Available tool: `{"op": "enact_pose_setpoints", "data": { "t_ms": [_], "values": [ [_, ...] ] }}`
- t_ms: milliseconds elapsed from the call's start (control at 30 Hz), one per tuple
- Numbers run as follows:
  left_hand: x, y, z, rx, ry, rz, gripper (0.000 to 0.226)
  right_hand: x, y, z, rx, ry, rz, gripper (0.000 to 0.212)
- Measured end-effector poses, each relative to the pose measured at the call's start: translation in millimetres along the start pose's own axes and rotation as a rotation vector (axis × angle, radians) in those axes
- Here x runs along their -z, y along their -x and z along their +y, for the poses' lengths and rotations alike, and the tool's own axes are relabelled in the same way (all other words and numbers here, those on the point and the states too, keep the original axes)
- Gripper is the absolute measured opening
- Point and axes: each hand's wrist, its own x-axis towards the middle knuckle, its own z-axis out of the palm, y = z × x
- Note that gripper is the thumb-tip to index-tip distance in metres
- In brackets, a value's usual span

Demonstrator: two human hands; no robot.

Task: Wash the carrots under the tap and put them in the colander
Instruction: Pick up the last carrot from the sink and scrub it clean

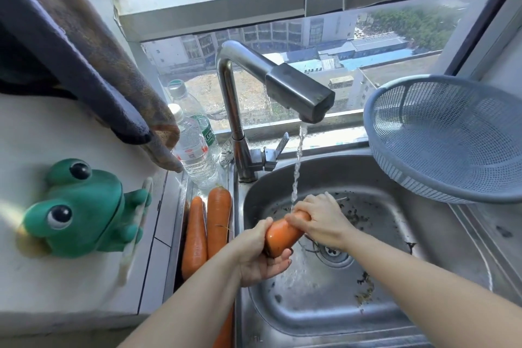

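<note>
Carrot (282, 234) at frame centre, over sink (310, 305), under tap stream (296, 167). Wet, so likely slippery; stiff, solid.
Left grip (260, 260) cups thick end, fingers curled beneath.
Right grip (322, 220) wraps thin end.
Firmest hold probably thick middle.
Colander (440, 138) at right of frame holds nothing.

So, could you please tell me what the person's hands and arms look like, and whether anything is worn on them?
The left hand and right hand are bare: no gloves, and no rings that I can see. The left forearm and right forearm are bare too, with no sleeve, watch or bracelet in view up to the frame's edge.
</note>
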Motion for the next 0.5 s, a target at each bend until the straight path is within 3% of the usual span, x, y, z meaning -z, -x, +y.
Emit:
{"op": "enact_pose_setpoints", "data": {
  "t_ms": [133,267,400,500],
  "values": [
    [-11.8,3.3,-6.8,-0.068,0.074,0.017,0.041,-26.3,-9.0,-19.6,-0.240,-0.502,0.209,0.046],
    [-16.4,0.4,-7.9,-0.169,-0.062,0.018,0.031,-45.8,-21.1,-39.3,-0.604,-1.138,0.279,0.070],
    [-16.3,0.5,-14.3,-0.290,-0.408,-0.030,0.034,-38.5,-20.0,-38.8,-0.880,-1.465,0.271,0.032],
    [-15.5,0.4,-15.2,-0.330,-0.528,-0.014,0.044,-42.6,-17.4,-39.6,-0.893,-1.514,0.264,0.041]
  ]
}}
